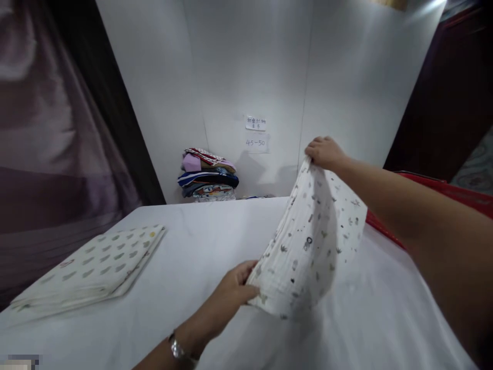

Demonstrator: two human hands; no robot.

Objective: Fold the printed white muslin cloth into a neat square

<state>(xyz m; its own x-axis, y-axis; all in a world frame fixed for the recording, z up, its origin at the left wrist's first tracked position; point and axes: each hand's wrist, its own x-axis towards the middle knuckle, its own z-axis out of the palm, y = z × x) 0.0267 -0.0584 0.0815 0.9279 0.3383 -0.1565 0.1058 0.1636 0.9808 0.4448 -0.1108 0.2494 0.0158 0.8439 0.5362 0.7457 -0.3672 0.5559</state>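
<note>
A white cloth (304,246) with small dark and grey-green prints hangs in folded layers between my two hands. My left hand (236,288) is closed on its lower left corner, low over the white-covered table. Higher up and further off, my right hand (325,151) pinches the top corner, so the cloth slants upward to the right. Its lower edge hangs near the table cover; whether it touches I cannot tell. On the left lies another folded cloth (103,259), off-white with grey-green cloud-like shapes, apart from both hands.
The table (185,241) wears a smooth white cover. Behind it, a stack of folded fabrics (210,177) stands against the white wall, left of two paper notes (256,136). A red mesh-like item (454,198) lies at the right, partly behind my arm. A mauve curtain (42,128) hangs at left.
</note>
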